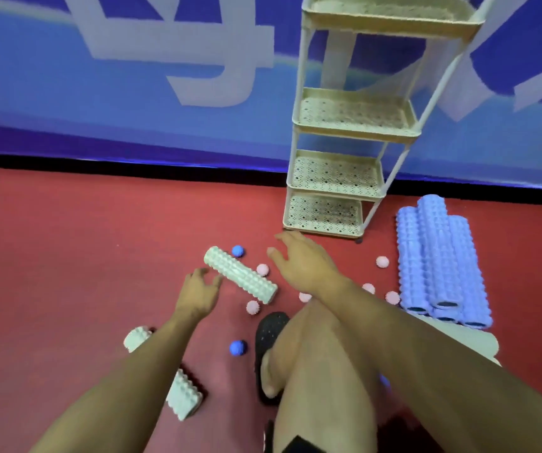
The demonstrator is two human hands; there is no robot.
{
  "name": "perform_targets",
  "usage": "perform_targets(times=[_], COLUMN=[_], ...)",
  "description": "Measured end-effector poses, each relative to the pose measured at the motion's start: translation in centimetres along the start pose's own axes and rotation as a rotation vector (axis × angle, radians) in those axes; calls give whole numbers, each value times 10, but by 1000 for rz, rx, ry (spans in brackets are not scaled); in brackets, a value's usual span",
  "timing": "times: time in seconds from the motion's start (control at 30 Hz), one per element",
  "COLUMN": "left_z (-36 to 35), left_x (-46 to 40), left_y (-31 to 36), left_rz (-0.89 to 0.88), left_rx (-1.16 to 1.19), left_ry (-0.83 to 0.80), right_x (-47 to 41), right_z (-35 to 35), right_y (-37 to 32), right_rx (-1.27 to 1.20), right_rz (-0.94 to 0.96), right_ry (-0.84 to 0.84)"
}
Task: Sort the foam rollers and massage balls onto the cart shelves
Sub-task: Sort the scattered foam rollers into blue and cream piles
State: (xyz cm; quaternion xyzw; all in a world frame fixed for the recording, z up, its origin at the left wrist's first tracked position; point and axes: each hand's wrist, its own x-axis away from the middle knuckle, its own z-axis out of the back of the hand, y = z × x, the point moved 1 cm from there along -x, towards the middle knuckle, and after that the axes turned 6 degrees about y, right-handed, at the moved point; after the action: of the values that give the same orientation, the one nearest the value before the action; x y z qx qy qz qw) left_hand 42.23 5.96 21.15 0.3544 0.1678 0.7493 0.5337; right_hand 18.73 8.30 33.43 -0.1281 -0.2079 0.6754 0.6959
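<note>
Pale-green ridged foam roller (pixel 240 278) lies slantwise among spiky pink balls (pixel 262 269).

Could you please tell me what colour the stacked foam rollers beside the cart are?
The stacked foam rollers are light blue-purple, seen best in the head view.

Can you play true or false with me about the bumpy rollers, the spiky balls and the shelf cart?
1. The cart has balls on its shelves. False: the shelves that show hold nothing.
2. The purple foam rollers lie stacked right of the cart. True.
3. The left hand reaches toward a mint foam roller on the floor. True.
4. The right hand holds a pink ball. False: it holds nothing, fingers spread.
5. Two blue massage balls, one beyond the mint roller and one nearer, lie on the floor. True.
</note>
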Motion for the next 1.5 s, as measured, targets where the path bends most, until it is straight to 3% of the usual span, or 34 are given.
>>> perform_targets(times=[0.23,0.4,0.73,0.87,1.1,1.3,1.4,1.5], left_z=[-29,-48,-95,-118,-105,-106,-98,-67], left_x=[42,64,52,37,27,23,30,34], left_y=[-149,-209,-260,-293,-277,-254,-221,-168], left_rz=[518,752,859,921,988,974,868,741], left_rx=[226,413,422,488,553,817,936,979], left_ry=[31,97,-53,-22,162,5,-123,-97], right_x=[14,24,21,7,-1,-7,-6,-3], right_z=[-101,-149,-175,-182,-182,-178,-177,-150], right_y=[-54,-75,-71,-69,-80,-76,-71,-68], right_rx=[102,177,176,140,96,53,31,-26], right_rz=[173,323,297,225,185,147,110,66], right_ry=[-194,-345,-513,-563,-567,-582,-564,-467])
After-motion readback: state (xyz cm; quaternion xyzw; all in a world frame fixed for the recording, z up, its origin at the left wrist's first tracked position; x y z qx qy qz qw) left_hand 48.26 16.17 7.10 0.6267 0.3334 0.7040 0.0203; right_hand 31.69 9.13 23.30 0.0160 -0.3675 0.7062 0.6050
